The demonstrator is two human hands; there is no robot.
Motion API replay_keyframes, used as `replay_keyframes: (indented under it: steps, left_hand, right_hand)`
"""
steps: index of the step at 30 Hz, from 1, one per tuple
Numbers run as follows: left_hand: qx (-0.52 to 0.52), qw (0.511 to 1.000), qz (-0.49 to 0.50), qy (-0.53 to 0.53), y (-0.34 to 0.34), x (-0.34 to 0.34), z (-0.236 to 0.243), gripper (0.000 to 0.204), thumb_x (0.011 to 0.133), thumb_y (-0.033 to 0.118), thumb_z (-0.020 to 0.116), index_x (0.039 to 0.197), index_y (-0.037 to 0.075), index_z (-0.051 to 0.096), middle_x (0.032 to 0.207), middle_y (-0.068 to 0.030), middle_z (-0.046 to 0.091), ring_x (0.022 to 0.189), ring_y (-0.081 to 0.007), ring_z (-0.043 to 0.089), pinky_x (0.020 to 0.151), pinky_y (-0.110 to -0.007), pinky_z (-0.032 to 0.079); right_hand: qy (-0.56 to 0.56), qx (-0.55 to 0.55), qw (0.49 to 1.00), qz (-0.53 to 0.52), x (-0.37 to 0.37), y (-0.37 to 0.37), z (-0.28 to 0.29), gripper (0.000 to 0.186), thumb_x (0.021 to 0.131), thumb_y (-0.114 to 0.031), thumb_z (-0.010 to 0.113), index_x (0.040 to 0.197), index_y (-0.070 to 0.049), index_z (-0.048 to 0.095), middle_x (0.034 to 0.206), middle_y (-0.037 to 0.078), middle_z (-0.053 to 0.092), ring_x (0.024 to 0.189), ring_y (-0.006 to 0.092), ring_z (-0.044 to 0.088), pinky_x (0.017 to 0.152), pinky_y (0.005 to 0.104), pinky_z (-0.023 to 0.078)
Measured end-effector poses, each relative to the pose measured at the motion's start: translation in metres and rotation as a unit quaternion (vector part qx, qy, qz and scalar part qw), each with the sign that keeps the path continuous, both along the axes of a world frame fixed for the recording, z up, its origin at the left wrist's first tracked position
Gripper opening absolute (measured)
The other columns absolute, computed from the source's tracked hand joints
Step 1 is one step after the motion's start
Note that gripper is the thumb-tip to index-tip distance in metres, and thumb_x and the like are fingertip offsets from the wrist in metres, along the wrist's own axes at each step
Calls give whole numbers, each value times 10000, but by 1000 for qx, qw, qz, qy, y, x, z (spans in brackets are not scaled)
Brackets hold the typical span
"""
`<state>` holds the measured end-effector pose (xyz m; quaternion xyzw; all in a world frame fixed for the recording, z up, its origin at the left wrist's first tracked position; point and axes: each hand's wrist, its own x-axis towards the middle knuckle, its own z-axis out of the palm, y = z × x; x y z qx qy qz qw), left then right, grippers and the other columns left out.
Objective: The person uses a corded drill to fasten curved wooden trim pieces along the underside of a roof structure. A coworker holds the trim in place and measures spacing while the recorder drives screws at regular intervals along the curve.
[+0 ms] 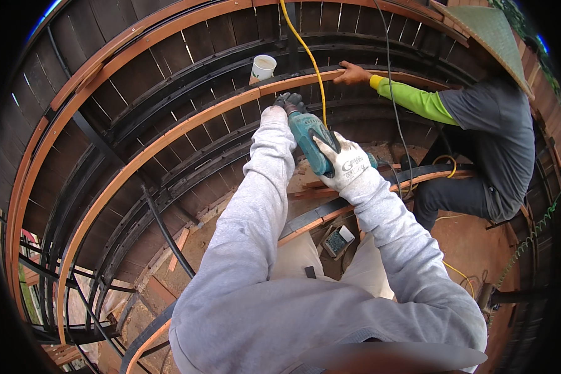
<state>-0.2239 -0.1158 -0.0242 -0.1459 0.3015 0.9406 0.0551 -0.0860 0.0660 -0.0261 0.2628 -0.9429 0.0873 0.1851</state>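
My right hand (pixel 349 162) in a white glove grips a teal power tool (pixel 308 140), whose front end points up and away from me. My left hand (pixel 288 101), in a dark glove, is closed at the tool's front end, just beneath a curved orange wooden strip (pixel 199 116); what its fingers hold is partly hidden. A white cup (pixel 263 68) sits just beyond that strip. A yellow cable (pixel 315 59) and a dark cable (pixel 388 59) hang down behind the tool.
A co-worker (pixel 492 149) in a conical hat crouches at right, one bare hand (pixel 349 76) on the strip. Curved black metal rails (pixel 149 81) line the dark plank wall (pixel 237 28). Another curved strip (pixel 311 224) crosses my legs, near a small open box (pixel 338 240).
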Motion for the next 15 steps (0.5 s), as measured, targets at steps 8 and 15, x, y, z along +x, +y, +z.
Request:
replay_keyframes:
  steps: [8,15]
  left_hand:
    - [-14,999,-16,39,-25,-50,-30,280,1065,204,469,1159,-2,635,982,-146,739,785,-291,696,746,-423,608]
    - [-20,999,-34,28,-22,-58,-26,286,1066,217,484,1216,1,597,1034,-162,745,823,-307,712,755,-421,613]
  right_hand:
    - [-27,26,999,-3,-33,-15,12,837,795,-436,758,1541,-296,404,1410,308,535,1293,403,562,1093,467,424]
    - [-23,6,1000,7,-36,-15,13,827,794,-420,757,1535,-284,416,1408,308,533,1295,416,555,1097,472,423]
